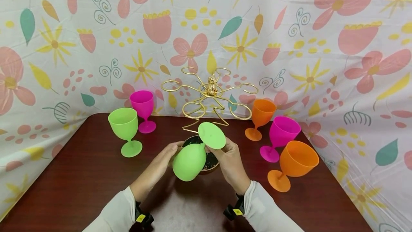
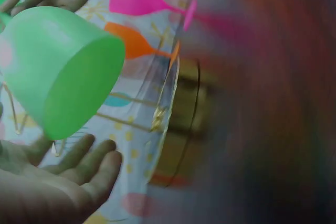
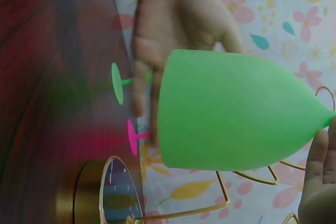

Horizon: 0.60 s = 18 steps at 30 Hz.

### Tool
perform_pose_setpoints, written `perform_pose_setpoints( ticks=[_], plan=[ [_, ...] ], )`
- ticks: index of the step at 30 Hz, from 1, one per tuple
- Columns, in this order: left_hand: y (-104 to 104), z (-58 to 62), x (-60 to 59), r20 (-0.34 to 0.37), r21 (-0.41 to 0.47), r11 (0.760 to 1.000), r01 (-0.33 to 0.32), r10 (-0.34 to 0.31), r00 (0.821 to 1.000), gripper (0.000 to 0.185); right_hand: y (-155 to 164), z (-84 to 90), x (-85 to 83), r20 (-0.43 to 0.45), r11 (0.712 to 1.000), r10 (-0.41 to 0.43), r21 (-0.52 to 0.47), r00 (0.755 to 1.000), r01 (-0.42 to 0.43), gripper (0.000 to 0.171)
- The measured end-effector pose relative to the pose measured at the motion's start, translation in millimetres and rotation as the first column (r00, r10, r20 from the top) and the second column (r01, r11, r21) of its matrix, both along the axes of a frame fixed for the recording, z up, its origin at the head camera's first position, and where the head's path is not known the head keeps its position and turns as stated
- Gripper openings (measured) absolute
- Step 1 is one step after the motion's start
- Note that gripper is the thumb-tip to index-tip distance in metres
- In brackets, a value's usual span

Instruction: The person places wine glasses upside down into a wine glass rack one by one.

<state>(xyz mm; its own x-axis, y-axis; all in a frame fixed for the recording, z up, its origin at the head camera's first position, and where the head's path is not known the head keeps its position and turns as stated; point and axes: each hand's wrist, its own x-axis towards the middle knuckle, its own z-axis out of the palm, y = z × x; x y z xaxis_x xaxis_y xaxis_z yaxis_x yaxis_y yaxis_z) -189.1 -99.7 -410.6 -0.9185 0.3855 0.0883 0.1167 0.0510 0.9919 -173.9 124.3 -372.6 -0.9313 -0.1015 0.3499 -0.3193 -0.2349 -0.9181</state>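
On the dark wooden table (image 1: 80,174), at the far left, a green goblet (image 1: 125,130) stood upright with a pink goblet (image 1: 143,110) just behind it. The left hand (image 1: 161,162) lay with its fingers straight and relaxed against the bowl of a second green goblet, the held goblet (image 1: 193,155), which hung upside down and tilted over the middle of the table, bowl toward the person and round foot up. The left wrist view showed that palm open beneath the bowl's rim (image 2: 79,93), the fingers (image 2: 94,161) not curled around it. Behind the held goblet stood a gold wire rack (image 1: 209,96) on a round dark base (image 1: 212,162). The right hand (image 1: 230,160) pinched the held goblet at its stem, just under the foot, with fingers curled. Further right stood an orange goblet (image 1: 260,119), another pink one, the near pink goblet (image 1: 279,135), and, closest, a large orange goblet (image 1: 294,164), all upright before the flowered cloth (image 1: 338,46)
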Motion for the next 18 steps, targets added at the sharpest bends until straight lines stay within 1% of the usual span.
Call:
perform_pose_setpoints(
  ticks=[1,2,3,4,6,8,10,11,12,14,16,18],
  plan=[
    [-0.7,2.7,1.0,-0.077,-0.031,0.999,-0.020,0.017,0.997,0.053,0.3,0.3,0.2,-0.003,1.000,0.001,0.012,1.000,-0.001,0.025],
    [-1.5,5.8,3.3,-0.145,-0.055,0.997,-0.051,0.042,0.989,0.048,0.5,0.7,0.3,-0.008,1.000,0.005,0.028,1.000,-0.004,0.028],
    [-1.6,8.8,5.0,-0.205,-0.084,0.993,-0.087,0.069,0.976,0.043,0.6,1.2,0.2,-0.015,0.999,0.007,0.048,1.000,-0.006,0.031],
    [-0.9,12.3,6.1,-0.271,-0.107,0.988,-0.114,0.081,0.959,0.039,0.8,1.6,0.2,-0.023,0.998,0.008,0.070,1.000,-0.006,0.033],
    [2.0,18.6,6.8,-0.391,-0.108,0.985,-0.134,0.082,0.917,0.033,0.8,2.4,0.1,-0.045,0.994,0.009,0.107,0.999,-0.004,0.037],
    [6.4,24.2,7.1,-0.498,-0.096,0.985,-0.142,0.076,0.864,0.030,0.9,2.8,0.2,-0.071,0.989,0.004,0.147,0.997,0.006,0.038],
    [11.4,27.6,7.1,-0.584,-0.087,0.986,-0.141,0.064,0.810,0.027,1.0,2.9,0.9,-0.098,0.984,0.000,0.178,0.995,0.017,0.037],
    [13.9,28.7,7.3,-0.608,-0.081,0.988,-0.133,0.057,0.792,0.027,1.1,2.8,1.3,-0.109,0.981,-0.001,0.190,0.994,0.022,0.038],
    [16.2,29.3,7.7,-0.625,-0.075,0.989,-0.125,0.051,0.779,0.027,1.2,2.6,1.7,-0.124,0.979,0.000,0.202,0.992,0.025,0.038],
    [20.6,30.0,8.7,-0.638,-0.070,0.991,-0.112,0.042,0.769,0.026,1.2,2.4,2.3,-0.147,0.975,0.002,0.220,0.989,0.031,0.039],
    [23.8,29.6,9.6,-0.637,-0.066,0.992,-0.108,0.041,0.770,0.025,1.0,2.4,2.9,-0.164,0.972,0.012,0.234,0.986,0.027,0.040],
    [26.3,28.3,10.0,-0.629,-0.064,0.991,-0.116,0.050,0.776,0.024,0.8,2.7,3.6,-0.178,0.969,0.020,0.245,0.984,0.025,0.041]
  ],
)
